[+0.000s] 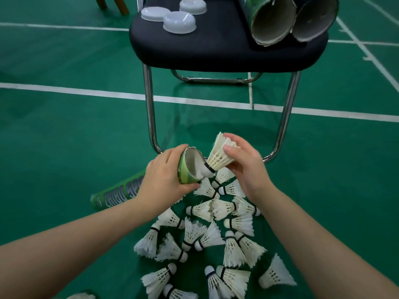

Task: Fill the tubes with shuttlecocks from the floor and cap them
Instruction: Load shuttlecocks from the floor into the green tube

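I read gray letters like "TAIBO SP" on the green tube [121, 193]; my left hand [166, 178] hides the rest.

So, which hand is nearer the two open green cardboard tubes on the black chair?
Right. The right hand is below the tubes, slightly left; the left hand, further left.

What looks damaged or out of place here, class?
The green tube in the left hand has a torn, jagged rim, where the right hand holds a shuttlecock cork-first. Both open tubes lying on the chair have ragged rims too.
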